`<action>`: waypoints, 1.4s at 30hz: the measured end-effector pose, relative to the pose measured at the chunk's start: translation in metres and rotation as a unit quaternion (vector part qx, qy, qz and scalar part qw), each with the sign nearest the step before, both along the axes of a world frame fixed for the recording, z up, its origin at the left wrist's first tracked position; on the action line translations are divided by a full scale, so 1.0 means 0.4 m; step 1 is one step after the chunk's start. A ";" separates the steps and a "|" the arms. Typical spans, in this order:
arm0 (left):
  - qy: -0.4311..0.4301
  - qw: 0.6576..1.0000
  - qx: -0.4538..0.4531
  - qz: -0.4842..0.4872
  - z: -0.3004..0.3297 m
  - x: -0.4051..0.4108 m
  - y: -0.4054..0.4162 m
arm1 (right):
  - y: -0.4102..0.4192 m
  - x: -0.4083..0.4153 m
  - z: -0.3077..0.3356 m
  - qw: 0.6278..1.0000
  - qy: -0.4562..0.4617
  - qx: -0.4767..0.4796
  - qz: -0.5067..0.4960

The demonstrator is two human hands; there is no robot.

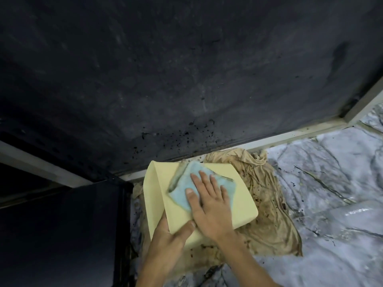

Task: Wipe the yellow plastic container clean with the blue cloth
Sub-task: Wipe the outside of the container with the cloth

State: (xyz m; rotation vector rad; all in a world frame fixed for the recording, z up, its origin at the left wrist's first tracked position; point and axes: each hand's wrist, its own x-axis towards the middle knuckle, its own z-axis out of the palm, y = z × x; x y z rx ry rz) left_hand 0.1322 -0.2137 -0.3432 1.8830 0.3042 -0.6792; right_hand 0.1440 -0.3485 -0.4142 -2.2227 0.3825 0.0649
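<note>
The yellow plastic container [238, 195] lies upside down or on its side on a stained tan rag, its flat pale face turned up. The blue cloth [184, 189] is spread on that face, its edges dirty. My right hand [209, 204] presses flat on the cloth with fingers apart. My left hand [170, 241] grips the container's near left edge, thumb on top and fingers underneath.
A crumpled, stained tan rag [269, 214] lies under the container on a white marble-patterned floor [331, 204]. A dark, speckled wall [165, 79] with a pale skirting strip [290, 137] rises behind. A black cabinet [62, 235] stands at the left.
</note>
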 end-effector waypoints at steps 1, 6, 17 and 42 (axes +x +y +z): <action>0.001 1.000 0.002 -0.003 -0.004 0.002 0.000 | -0.010 0.009 0.003 1.000 -0.003 0.001 0.006; 0.062 0.997 -0.042 0.024 0.024 0.058 -0.004 | -0.176 0.010 -0.063 0.992 0.081 0.032 -0.087; 0.046 0.995 -0.027 0.085 0.074 0.335 -0.037 | -0.218 -0.054 -0.171 0.968 -0.122 0.147 -0.164; -0.038 0.997 -0.050 0.035 0.048 0.019 0.011 | -0.078 0.043 0.128 0.991 -0.039 -0.034 0.119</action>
